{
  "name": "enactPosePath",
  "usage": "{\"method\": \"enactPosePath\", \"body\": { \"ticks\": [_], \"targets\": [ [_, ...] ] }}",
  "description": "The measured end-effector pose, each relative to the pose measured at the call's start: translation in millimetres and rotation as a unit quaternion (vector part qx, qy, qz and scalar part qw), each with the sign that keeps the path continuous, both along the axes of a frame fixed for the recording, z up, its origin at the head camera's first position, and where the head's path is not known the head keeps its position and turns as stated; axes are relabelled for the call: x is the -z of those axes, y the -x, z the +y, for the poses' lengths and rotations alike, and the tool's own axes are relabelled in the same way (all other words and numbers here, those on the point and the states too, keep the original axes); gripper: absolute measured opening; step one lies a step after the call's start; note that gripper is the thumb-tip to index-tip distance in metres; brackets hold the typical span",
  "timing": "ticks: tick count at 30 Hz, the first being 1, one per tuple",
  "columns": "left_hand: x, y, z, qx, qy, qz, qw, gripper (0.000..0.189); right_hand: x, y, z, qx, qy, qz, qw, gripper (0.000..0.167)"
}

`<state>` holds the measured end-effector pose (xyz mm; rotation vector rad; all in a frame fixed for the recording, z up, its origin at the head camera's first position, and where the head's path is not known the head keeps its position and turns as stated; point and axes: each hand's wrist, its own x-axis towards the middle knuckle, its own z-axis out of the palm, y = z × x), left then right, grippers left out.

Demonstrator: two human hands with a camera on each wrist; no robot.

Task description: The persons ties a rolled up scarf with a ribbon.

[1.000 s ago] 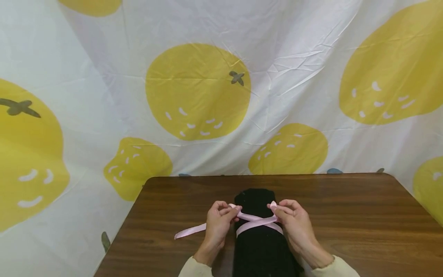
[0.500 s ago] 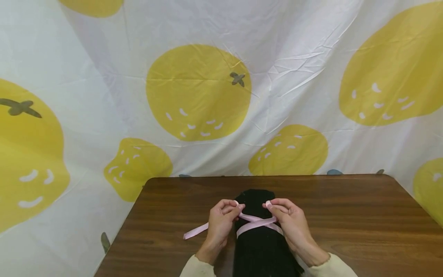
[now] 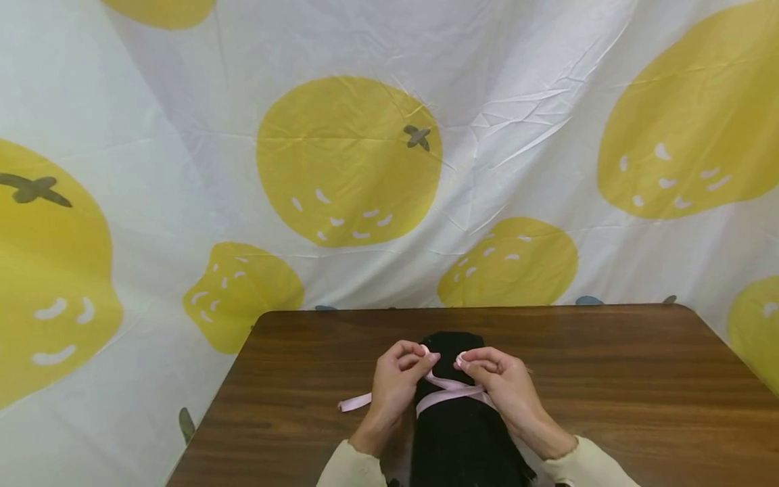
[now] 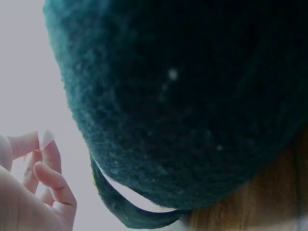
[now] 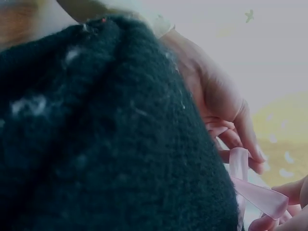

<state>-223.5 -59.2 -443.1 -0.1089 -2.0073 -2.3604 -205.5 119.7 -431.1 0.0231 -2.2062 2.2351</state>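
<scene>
A pink satin ribbon (image 3: 447, 391) wraps a long black bundle of fuzzy knitted cloth (image 3: 456, 443), its two ends crossing on top. My left hand (image 3: 392, 382) pinches one end between thumb and fingers, over the bundle's left side. Opposite it, my right hand (image 3: 508, 385) pinches the other end the same way. A short gap separates the two sets of fingertips. The loose ribbon tail sticks out left past the left hand. In the right wrist view the crossed ribbon (image 5: 262, 197) spans between the hands; the dark cloth (image 5: 110, 130) hides much there and in the left wrist view.
The bundle lies on a brown wood-grain table (image 3: 639, 379) with rounded far corners. Behind the table hangs a white curtain (image 3: 365, 40) printed with yellow fruit. Pale sleeves (image 3: 353, 467) cover both wrists.
Both hands have come closer together over the bundle and risen slightly in the head view. The loose ribbon tail at the left has shortened toward the left hand.
</scene>
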Motion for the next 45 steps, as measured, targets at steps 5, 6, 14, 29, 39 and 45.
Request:
{"method": "enactPosePath", "body": {
  "ticks": [5, 6, 14, 29, 39, 45],
  "targets": [
    [-2.8, 0.8, 1.8, 0.009, 0.028, 0.016, 0.9994, 0.027, -0.7, 2.0, 0.5, -0.025, -0.008, -0.005, 0.9996, 0.021],
    [-3.1, 1.1, 2.0, 0.014, 0.033, 0.020, 0.9992, 0.027, -0.7, 2.2, 0.7, -0.032, -0.006, -0.005, 0.9995, 0.023],
    [-2.9, 3.0, 5.2, 0.044, 0.054, 0.059, 0.9958, 0.023, -3.0, 0.6, 2.2, -0.088, 0.040, -0.001, 0.9953, 0.036],
    [-5.8, 0.9, 9.2, 0.084, 0.125, 0.131, 0.9798, 0.018, -8.3, 1.4, 8.2, -0.163, -0.013, 0.015, 0.9864, 0.052],
    [-4.6, 0.2, 5.7, 0.093, 0.149, 0.120, 0.9771, 0.034, -3.9, 2.5, 8.4, -0.190, -0.001, 0.030, 0.9814, 0.052],
    [-4.2, 1.0, 5.7, 0.074, 0.148, 0.107, 0.9803, 0.034, -3.2, 1.3, 4.6, -0.165, -0.045, 0.069, 0.9828, 0.049]
  ]
}}
